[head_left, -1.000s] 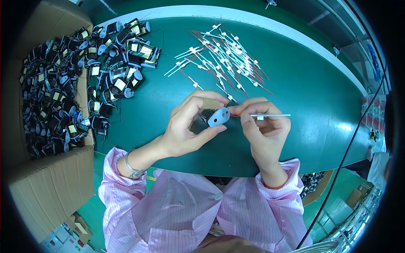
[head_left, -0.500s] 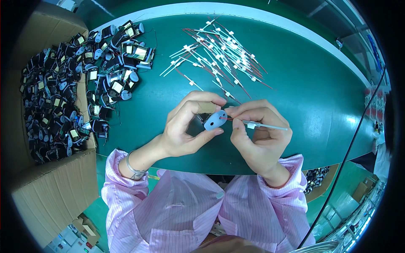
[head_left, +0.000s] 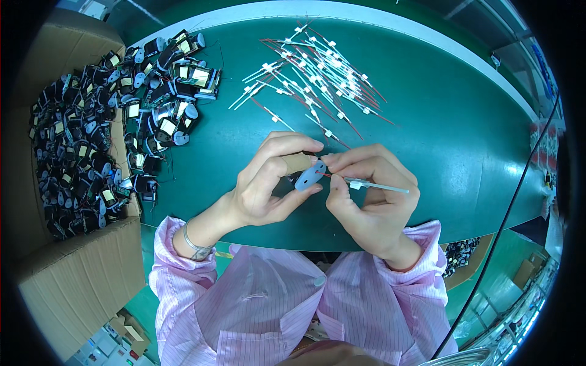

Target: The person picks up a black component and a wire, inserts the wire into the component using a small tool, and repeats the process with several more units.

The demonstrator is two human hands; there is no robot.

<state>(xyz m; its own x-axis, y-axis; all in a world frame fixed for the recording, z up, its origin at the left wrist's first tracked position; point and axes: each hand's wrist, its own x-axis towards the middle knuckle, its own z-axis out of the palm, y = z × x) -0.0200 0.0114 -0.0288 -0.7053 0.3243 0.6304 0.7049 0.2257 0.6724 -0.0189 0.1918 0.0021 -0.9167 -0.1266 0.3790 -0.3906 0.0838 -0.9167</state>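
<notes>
- Right hand [head_left: 373,204] is closer to the left hand [head_left: 259,189] than a second ago, and the gray-ended part [head_left: 310,176] has turned, so its flat face looks thinner.
- This gray-ended part is up over the green table [head_left: 458,134], between the two hands, near the table's front edge.
- Its gray face has small dark holes. A red wire [head_left: 326,175] runs from that face to the right fingertips; it is too small to tell how far in it goes.
- The left hand holds the part snugly, with the thumb below and fingers above. One finger wears a tan wrap [head_left: 298,161].
- The right hand pinches the red wire in a narrow grip. A white tube [head_left: 389,187] with a white tag [head_left: 355,185] lies along its fingers and tips down to the right.
- Past the hands is a messy pile of red wires and white tubes [head_left: 326,79].
- To the left is a heap of black parts [head_left: 168,91] with gray ends.
- Next to that heap is a big cardboard box [head_left: 79,262], full of more such parts.
- The person wears a pink striped shirt [head_left: 256,305] and a silver bracelet [head_left: 196,249] on the left wrist.
</notes>
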